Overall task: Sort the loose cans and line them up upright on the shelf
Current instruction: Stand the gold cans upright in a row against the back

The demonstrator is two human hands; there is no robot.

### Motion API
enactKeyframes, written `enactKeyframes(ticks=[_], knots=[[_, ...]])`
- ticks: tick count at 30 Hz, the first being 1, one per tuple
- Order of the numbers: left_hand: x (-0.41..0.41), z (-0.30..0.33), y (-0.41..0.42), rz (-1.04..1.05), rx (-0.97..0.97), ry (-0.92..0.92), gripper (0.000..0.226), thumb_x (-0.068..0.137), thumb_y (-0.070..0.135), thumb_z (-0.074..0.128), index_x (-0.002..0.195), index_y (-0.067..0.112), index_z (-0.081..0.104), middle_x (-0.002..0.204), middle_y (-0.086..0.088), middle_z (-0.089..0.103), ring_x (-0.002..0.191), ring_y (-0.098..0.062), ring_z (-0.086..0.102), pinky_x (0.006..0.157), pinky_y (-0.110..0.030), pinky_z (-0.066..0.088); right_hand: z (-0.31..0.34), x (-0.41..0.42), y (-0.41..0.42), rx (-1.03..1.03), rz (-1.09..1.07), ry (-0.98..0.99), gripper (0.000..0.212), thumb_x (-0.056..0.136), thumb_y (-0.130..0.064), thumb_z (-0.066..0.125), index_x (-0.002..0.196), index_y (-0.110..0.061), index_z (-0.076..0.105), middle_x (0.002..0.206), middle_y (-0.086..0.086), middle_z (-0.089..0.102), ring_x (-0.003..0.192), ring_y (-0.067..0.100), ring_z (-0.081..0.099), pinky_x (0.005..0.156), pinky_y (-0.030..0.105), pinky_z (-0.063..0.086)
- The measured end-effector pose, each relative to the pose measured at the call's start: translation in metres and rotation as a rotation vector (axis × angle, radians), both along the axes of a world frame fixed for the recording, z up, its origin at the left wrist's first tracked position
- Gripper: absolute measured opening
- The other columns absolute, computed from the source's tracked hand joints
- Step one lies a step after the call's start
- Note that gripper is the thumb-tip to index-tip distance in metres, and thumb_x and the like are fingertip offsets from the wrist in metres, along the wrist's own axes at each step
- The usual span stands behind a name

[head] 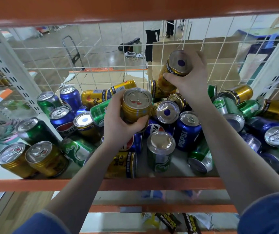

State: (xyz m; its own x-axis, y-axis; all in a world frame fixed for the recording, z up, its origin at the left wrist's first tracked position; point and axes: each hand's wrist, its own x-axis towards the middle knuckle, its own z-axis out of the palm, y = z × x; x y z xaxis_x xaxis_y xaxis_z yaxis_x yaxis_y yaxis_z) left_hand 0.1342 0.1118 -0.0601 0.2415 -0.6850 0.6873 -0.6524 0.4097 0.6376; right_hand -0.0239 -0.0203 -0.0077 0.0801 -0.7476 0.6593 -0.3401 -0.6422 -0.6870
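left hand: grips a gold can round its body, fingers curled behind, thumb in front; can is top-up, pull-tab end facing the camera, held above the pile
right hand: grips a second gold can, raised higher and further back, near the wire mesh back; can is tilted, base with a blue dot towards the camera
shelf: orange front beam, pale deck; both forearms reach in over the beam
pile: loose cans heaped across centre and right, gold, green and blue mixed, most on their sides or tilted, many touching
PEPSI can: blue, leaning in the pile, just below the right forearm
green can: front centre, base up
upright group, left: two gold cans side by side at the front edge, touching; behind them a green can, then blue cans and another green one towards the back
sleeves: blue, at the bottom corners
behind the mesh: floor, cardboard, a person's legs, blurred
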Motion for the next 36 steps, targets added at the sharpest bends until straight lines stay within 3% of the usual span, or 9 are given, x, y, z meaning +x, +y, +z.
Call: enactKeyframes(ticks=[5, 8, 17, 23, 27, 29, 31, 33, 36], knots=[[-0.004, 0.013, -0.009, 0.029, -0.01, -0.027, 0.065, 0.067, 0.036, 0.07, 0.122, 0.011, 0.048, 0.114, 0.001, 0.052, 0.106, -0.019, 0.053, 0.09, -0.033, 0.046, 0.005, -0.013, 0.005, 0.001, -0.04, -0.025, 0.07, 0.061, -0.025, 0.077, 0.124, -0.009, 0.054, 0.12, 0.008, 0.043, 0.105, 0.014, 0.05, 0.089, 0.013, 0.043], [-0.007, 0.017, -0.014, 0.045, 0.018, -0.041, 0.07, 0.066, 0.038, 0.071, 0.124, 0.008, 0.048, 0.117, -0.004, 0.052, 0.108, -0.019, 0.051, 0.091, -0.022, 0.043, 0.005, -0.023, 0.012, 0.0, -0.071, -0.049, 0.065, 0.062, -0.02, 0.077, 0.123, -0.012, 0.055, 0.12, 0.006, 0.043, 0.102, 0.009, 0.05, 0.088, 0.008, 0.041], [-0.024, 0.045, -0.018, 0.019, 0.009, 0.075, 0.069, 0.066, 0.034, 0.074, 0.125, 0.013, 0.045, 0.118, -0.003, 0.05, 0.11, -0.02, 0.051, 0.093, -0.042, 0.046, 0.016, -0.061, 0.038, -0.028, -0.218, 0.004, 0.062, 0.062, -0.022, 0.072, 0.121, -0.012, 0.057, 0.114, 0.0, 0.037, 0.104, 0.016, 0.049, 0.086, 0.005, 0.038], [-0.041, 0.066, -0.014, -0.075, 0.122, 0.022, 0.07, 0.065, 0.036, 0.076, 0.123, 0.018, 0.042, 0.114, 0.005, 0.051, 0.105, -0.012, 0.053, 0.089, -0.026, 0.046, 0.024, -0.09, 0.049, 0.001, -0.284, 0.11, 0.065, 0.062, -0.023, 0.071, 0.124, -0.012, 0.058, 0.112, 0.006, 0.039, 0.098, 0.01, 0.044, 0.082, -0.003, 0.032], [-0.065, 0.074, -0.013, -0.079, 0.189, 0.024, 0.068, 0.067, 0.028, 0.082, 0.122, 0.019, 0.042, 0.1, 0.017, 0.051, 0.089, 0.005, 0.054, 0.077, -0.006, 0.042, 0.026, -0.123, 0.051, 0.014, -0.326, 0.168, 0.058, 0.065, -0.019, 0.075, 0.121, -0.012, 0.06, 0.11, 0.008, 0.042, 0.097, 0.01, 0.042, 0.076, -0.008, 0.025], [-0.084, 0.077, -0.014, -0.064, 0.199, 0.03, 0.066, 0.068, 0.027, 0.081, 0.121, 0.019, 0.042, 0.097, 0.018, 0.051, 0.086, 0.007, 0.053, 0.073, -0.002, 0.04, 0.024, -0.147, 0.048, 0.041, -0.324, 0.182, 0.061, 0.062, -0.032, 0.071, 0.119, -0.014, 0.062, 0.113, 0.011, 0.049, 0.092, 0.002, 0.037, 0.076, -0.005, 0.028], [-0.108, 0.078, -0.016, -0.033, 0.184, 0.057, 0.068, 0.068, 0.027, 0.081, 0.124, 0.017, 0.043, 0.102, 0.012, 0.054, 0.088, 0.001, 0.054, 0.072, -0.003, 0.04, 0.022, -0.177, 0.046, 0.069, -0.334, 0.182, 0.066, 0.059, -0.041, 0.068, 0.119, -0.016, 0.062, 0.114, 0.009, 0.051, 0.091, 0.002, 0.037, 0.085, 0.008, 0.037], [-0.139, 0.075, -0.02, 0.004, 0.153, 0.094, 0.066, 0.069, 0.027, 0.08, 0.124, 0.017, 0.044, 0.105, 0.008, 0.056, 0.09, -0.004, 0.056, 0.073, -0.007, 0.041, 0.018, -0.216, 0.044, 0.078, -0.349, 0.173, 0.065, 0.063, -0.035, 0.075, 0.124, -0.017, 0.06, 0.113, 0.006, 0.047, 0.091, 0.004, 0.039, 0.091, 0.017, 0.039], [-0.195, 0.067, -0.03, 0.056, 0.088, 0.162, 0.059, 0.07, 0.028, 0.08, 0.118, 0.02, 0.047, 0.104, 0.007, 0.057, 0.091, -0.005, 0.057, 0.075, -0.011, 0.044, 0.009, -0.282, 0.039, 0.043, -0.329, 0.174, 0.063, 0.066, -0.023, 0.078, 0.125, -0.015, 0.059, 0.115, 0.01, 0.051, 0.086, -0.012, 0.037, 0.082, -0.002, 0.031]])
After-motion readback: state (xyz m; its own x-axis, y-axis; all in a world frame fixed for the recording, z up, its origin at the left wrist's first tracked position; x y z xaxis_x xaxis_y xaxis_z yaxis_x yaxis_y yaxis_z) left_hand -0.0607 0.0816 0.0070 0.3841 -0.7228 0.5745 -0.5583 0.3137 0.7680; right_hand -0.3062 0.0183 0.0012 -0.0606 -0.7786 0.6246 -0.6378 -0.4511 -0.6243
